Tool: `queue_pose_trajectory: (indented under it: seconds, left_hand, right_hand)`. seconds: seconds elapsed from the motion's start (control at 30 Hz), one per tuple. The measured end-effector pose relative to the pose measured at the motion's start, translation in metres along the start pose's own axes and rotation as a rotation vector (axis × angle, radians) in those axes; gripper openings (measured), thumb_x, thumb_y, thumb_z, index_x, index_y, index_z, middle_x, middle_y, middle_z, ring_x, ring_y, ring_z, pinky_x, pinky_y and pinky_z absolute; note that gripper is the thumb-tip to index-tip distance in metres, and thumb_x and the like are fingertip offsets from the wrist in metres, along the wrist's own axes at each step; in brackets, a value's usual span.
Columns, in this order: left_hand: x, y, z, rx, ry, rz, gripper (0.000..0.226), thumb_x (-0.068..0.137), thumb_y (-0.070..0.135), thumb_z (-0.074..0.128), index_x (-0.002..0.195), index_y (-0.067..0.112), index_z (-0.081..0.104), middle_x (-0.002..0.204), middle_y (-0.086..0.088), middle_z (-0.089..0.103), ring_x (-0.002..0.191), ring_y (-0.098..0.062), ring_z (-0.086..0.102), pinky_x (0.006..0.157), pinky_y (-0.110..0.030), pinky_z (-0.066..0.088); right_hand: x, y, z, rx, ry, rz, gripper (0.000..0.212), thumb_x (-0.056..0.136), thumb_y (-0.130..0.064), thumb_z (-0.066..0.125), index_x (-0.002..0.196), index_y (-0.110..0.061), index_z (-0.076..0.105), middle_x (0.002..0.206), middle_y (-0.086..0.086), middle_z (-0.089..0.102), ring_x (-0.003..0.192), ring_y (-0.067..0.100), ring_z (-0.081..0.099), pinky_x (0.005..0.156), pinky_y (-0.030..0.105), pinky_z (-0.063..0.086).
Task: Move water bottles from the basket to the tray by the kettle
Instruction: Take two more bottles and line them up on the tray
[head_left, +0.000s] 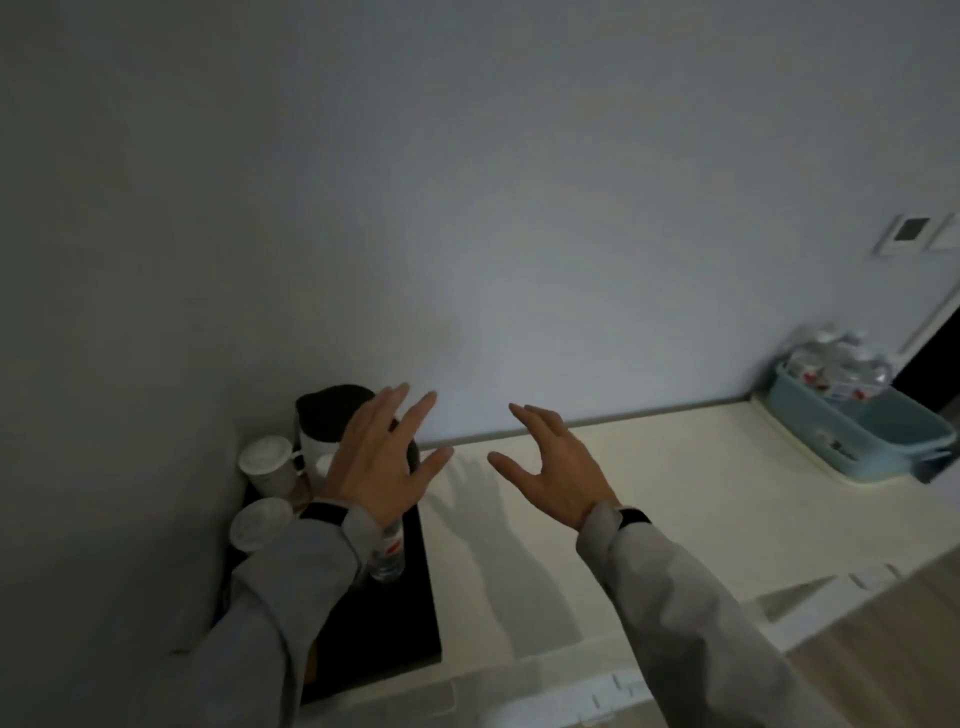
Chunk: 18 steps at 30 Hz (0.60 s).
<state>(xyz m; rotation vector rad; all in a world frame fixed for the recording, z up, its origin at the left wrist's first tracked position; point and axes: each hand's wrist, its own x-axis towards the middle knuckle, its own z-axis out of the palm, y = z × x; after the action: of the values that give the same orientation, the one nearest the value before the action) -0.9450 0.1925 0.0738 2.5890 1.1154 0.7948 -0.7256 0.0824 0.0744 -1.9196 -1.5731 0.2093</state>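
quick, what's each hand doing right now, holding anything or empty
Left hand: open, fingers spread, holding nothing, raised over the black tray.
Right hand: open, fingers spread, holding nothing, above the counter.

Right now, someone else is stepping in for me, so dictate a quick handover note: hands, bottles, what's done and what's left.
Left hand: open, fingers spread, empty, raised over the black tray.
Right hand: open, empty, above the counter.
Done: one water bottle stands on the tray in front of the kettle, partly hidden by the left wrist.
Left: several bottles remain in the blue basket at the counter's far right. Carry them across to the tray.
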Motion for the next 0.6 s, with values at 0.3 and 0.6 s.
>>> queue_pose_trajectory:
  seconds: [0.3,0.6]
  left_hand:
    - [0.056,0.185,0.011,0.117,0.081,0.210,0.074,0.087,0.074,0.031,0.152,0.042,0.016,0.164,-0.003,0.020,0.151,-0.025,0.016,0.123,-0.049,0.016]
    - [0.095,0.355,0.080,0.082,0.101,0.287,0.073,0.087,0.074,0.034,0.152,0.042,0.017,0.162,-0.004,0.025,0.148,-0.026,0.023,0.121,-0.049,0.022]
  right_hand:
    - [-0.052,0.096,-0.189,-0.108,0.244,-0.061,0.077,0.085,-0.076,0.045,0.151,-0.041,0.025,0.162,-0.006,0.027,0.152,0.019,0.017,0.123,0.050,0.019]
    - [-0.097,0.218,-0.326,-0.145,0.309,-0.007,0.076,0.085,-0.076,0.045,0.151,-0.043,0.025,0.162,-0.006,0.028,0.152,0.020,0.018,0.119,0.055,0.025]
